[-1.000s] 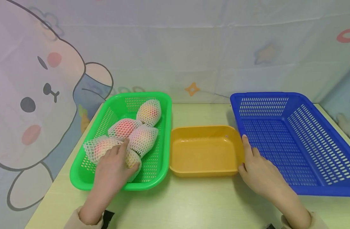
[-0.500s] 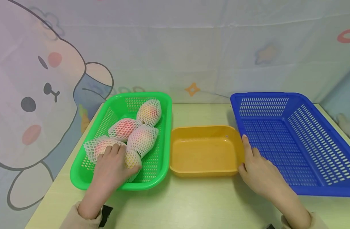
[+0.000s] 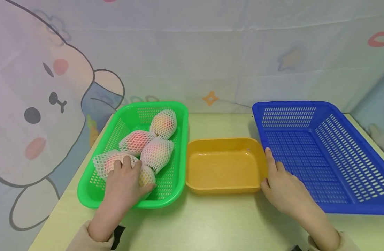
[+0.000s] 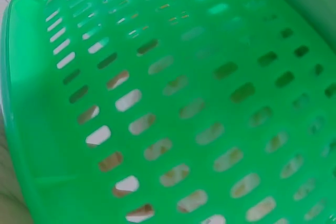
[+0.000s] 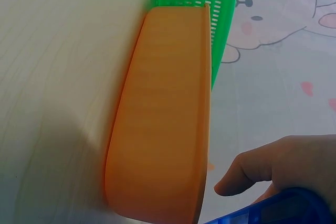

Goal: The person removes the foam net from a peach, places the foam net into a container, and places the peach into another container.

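My left hand (image 3: pixel 124 183) reaches over the front of the green basket (image 3: pixel 179 181). Its thumb and fingers grip the frontmost fruit (image 3: pixel 147 177), a pale yellowish round one in a white foam net. Most of that fruit is hidden under the hand. Another netted fruit (image 3: pixel 108 164) lies just left of the fingers, and a pinkish one (image 3: pixel 157 153) sits behind. My right hand (image 3: pixel 284 186) rests at the left rim of the blue basket (image 3: pixel 361 209), index finger along the rim. In the right wrist view its thumb (image 5: pixel 244 174) stands apart from the basket wall.
Between the two baskets stands a shallow orange-yellow tray (image 3: pixel 223 167) with nothing in it. Two more netted fruits, one pink (image 3: pixel 137 142) and one yellow-red (image 3: pixel 163 123), lie farther back in the green basket. A patterned cloth (image 3: pixel 210 62) hangs behind the table (image 3: pixel 210 226).
My left fingers have drawn back from the middle fruits and bent closer round the frontmost one. The right hand, the tray and both baskets stay where they were.
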Available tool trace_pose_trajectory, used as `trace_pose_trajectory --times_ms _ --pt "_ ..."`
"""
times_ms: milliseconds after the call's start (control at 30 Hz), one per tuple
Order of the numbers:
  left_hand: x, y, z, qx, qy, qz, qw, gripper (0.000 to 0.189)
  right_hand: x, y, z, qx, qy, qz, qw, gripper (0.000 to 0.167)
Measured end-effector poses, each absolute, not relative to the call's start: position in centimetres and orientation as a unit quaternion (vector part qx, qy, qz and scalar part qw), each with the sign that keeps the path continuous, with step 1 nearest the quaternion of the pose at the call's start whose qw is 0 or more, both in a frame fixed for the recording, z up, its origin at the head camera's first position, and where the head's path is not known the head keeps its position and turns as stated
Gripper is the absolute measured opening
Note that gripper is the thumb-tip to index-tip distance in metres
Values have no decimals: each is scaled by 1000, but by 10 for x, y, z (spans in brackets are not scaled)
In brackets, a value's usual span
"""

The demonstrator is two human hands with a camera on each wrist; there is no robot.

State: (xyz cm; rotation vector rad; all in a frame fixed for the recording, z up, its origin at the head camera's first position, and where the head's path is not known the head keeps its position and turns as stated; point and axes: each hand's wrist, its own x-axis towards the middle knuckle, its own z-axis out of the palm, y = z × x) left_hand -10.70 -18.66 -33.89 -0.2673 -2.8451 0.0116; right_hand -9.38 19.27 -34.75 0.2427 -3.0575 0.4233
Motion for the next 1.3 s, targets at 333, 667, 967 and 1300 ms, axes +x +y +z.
trace_pose_trajectory --times_ms 333,667,967,1300 --pt "-107 -182 -335 -30 -998 -18 46 76 -94 193 -348 84 -987 136 34 79" --pt "-112 -180 -338 -27 -998 -47 12 79 -94 193 -349 85 -986 135 40 79" --pt "-119 -174 -338 -40 -998 -33 -26 80 -93 194 -349 85 -987 132 43 79" --pt "-122 -179 -344 -56 -998 -29 -12 89 -93 193 -348 82 -987 135 36 79"
